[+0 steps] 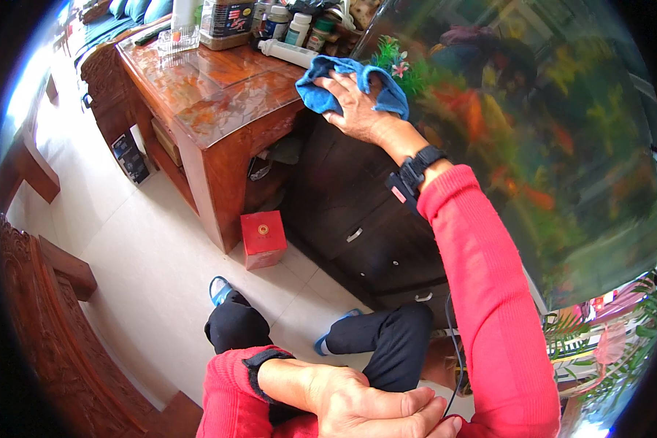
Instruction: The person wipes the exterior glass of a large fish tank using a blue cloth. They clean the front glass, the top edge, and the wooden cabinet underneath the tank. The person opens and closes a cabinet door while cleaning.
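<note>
My right hand (356, 107) lies spread over a crumpled blue cloth (312, 97), its fingers partly sunk in the folds. Hand and cloth are at the left part of the fish tank's glass (525, 137), beside the table's corner. Behind the glass are orange fish (539, 197), green plants and a small pink flower (401, 67). Low in the view, in front of my body, my left hand (361, 402) is held with bent fingers. Its palm side is hidden, and a thin black cable (455, 356) runs close to its fingertips.
A carved wooden table (219, 107) holds a plastic jar (224, 24), several bottles (298, 28) and a white tube (287, 52). A red box (264, 240) stands on the floor by a dark cabinet (372, 219). Carved wooden furniture (38, 328) is at left, potted plants (643, 323) at lower right.
</note>
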`<move>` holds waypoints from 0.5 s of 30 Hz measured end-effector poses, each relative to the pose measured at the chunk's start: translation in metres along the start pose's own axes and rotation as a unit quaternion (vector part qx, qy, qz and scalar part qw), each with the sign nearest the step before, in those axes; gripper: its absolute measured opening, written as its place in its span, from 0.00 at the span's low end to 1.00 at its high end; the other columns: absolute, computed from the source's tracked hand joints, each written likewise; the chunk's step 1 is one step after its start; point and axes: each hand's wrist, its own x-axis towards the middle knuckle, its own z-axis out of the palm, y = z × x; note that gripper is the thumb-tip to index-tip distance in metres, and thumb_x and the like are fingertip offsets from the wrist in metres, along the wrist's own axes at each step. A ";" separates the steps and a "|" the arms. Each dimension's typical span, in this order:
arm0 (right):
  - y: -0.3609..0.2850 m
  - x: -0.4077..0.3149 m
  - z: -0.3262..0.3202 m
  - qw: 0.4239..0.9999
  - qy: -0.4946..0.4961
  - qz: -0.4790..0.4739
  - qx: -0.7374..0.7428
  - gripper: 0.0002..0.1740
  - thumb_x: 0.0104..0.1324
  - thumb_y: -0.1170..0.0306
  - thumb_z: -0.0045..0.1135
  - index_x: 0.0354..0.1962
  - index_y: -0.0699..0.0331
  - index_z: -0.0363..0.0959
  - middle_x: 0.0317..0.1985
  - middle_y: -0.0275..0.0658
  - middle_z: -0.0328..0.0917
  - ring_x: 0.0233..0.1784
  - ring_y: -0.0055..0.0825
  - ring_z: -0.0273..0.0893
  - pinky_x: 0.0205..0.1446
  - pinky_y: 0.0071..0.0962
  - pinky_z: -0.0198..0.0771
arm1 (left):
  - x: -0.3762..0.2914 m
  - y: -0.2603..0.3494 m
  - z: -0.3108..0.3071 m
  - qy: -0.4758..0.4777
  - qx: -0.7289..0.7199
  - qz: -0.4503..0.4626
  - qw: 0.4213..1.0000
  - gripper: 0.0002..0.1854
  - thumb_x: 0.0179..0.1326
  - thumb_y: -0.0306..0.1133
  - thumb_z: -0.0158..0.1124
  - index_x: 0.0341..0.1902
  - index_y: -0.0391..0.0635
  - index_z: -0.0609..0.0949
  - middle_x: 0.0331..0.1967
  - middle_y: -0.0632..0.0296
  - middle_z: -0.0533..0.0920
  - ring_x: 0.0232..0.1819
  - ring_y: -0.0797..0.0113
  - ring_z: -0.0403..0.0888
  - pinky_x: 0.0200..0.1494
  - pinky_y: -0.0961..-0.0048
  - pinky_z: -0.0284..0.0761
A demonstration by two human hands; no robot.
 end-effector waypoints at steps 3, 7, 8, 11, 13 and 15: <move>-0.001 0.004 0.007 1.000 0.012 -0.002 -0.013 0.36 0.65 0.50 0.61 0.70 0.41 0.65 0.74 0.43 0.63 0.76 0.51 0.58 0.75 0.65 0.45 | -0.001 0.000 -0.003 -0.049 -0.023 -0.007 0.999 0.05 0.53 0.14 0.60 0.27 0.33 0.82 0.27 0.54 0.83 0.27 0.63 0.85 0.35 0.70 0.84; -0.001 -0.010 -0.002 1.000 0.016 -0.009 0.021 0.35 0.65 0.54 0.64 0.69 0.42 0.67 0.73 0.43 0.65 0.75 0.48 0.62 0.74 0.63 0.47 | -0.005 0.001 0.001 -0.035 -0.001 -0.008 0.999 0.05 0.53 0.14 0.59 0.27 0.33 0.83 0.27 0.54 0.84 0.27 0.63 0.85 0.35 0.71 0.84; -0.001 -0.016 -0.007 0.999 0.017 -0.009 0.031 0.35 0.64 0.54 0.64 0.68 0.42 0.67 0.73 0.43 0.66 0.74 0.47 0.63 0.74 0.63 0.48 | -0.005 0.001 0.002 -0.030 0.000 -0.009 0.999 0.05 0.54 0.14 0.59 0.27 0.33 0.83 0.27 0.54 0.84 0.27 0.63 0.85 0.35 0.71 0.84; 0.000 -0.043 -0.024 0.999 0.030 -0.017 0.038 0.36 0.61 0.60 0.69 0.67 0.43 0.68 0.70 0.42 0.70 0.70 0.45 0.68 0.72 0.55 0.54 | -0.007 0.000 0.006 -0.032 -0.011 -0.012 0.999 0.05 0.54 0.14 0.59 0.28 0.33 0.83 0.28 0.54 0.84 0.27 0.63 0.85 0.34 0.70 0.84; 0.003 -0.064 -0.036 0.998 0.035 -0.024 0.048 0.38 0.58 0.63 0.71 0.67 0.43 0.68 0.68 0.41 0.71 0.66 0.44 0.70 0.71 0.49 0.59 | -0.007 -0.001 0.008 -0.046 -0.027 -0.005 0.999 0.05 0.55 0.14 0.59 0.28 0.33 0.83 0.28 0.54 0.84 0.27 0.63 0.85 0.34 0.70 0.84; 0.006 -0.089 -0.047 0.997 0.037 -0.028 0.057 0.40 0.55 0.67 0.73 0.66 0.45 0.69 0.68 0.40 0.71 0.64 0.45 0.70 0.71 0.47 0.61 | -0.007 -0.002 0.011 -0.040 -0.027 -0.001 0.999 0.05 0.55 0.15 0.59 0.28 0.33 0.83 0.28 0.54 0.84 0.27 0.63 0.85 0.34 0.70 0.84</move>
